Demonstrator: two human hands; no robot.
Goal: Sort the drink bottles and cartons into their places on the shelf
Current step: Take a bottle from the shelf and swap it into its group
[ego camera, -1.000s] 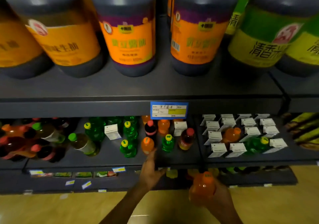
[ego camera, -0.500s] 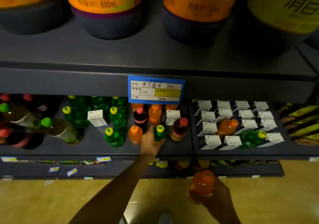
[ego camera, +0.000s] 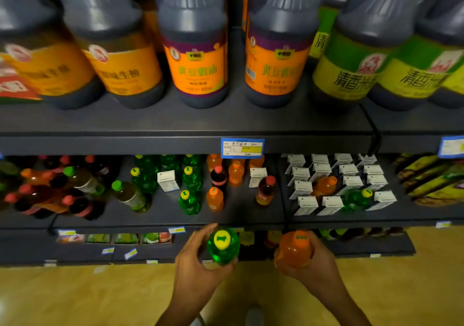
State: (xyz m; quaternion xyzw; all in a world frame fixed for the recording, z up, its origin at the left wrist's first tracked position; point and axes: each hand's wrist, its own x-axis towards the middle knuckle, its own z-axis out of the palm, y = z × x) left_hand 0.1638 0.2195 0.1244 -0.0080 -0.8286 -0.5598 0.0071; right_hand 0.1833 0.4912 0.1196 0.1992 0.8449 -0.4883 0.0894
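My left hand (ego camera: 194,263) grips a green bottle with a yellow cap (ego camera: 223,246), held in front of the shelf edge. My right hand (ego camera: 313,265) grips an orange bottle (ego camera: 293,249) beside it. On the middle shelf (ego camera: 251,219) stand mixed drinks: green bottles (ego camera: 189,201), orange bottles (ego camera: 215,198), a dark cola bottle (ego camera: 218,177) and a red-capped brown bottle (ego camera: 266,191). White cartons (ego camera: 306,205) fill the right section, with an orange bottle (ego camera: 325,185) and a green bottle (ego camera: 356,198) lying among them. One carton (ego camera: 167,180) stands among the green bottles.
Large dark sauce jugs (ego camera: 198,56) with orange and green labels crowd the top shelf. A heap of dark and red-capped bottles (ego camera: 50,190) lies at the left. A blue price tag (ego camera: 242,147) hangs on the upper shelf edge. Yellow-green packets (ego camera: 431,182) sit far right.
My left hand has taken the green yellow-capped bottle off the middle shelf and pulled it back toward me. The orange bottle in my right hand has risen. The view tilted up.
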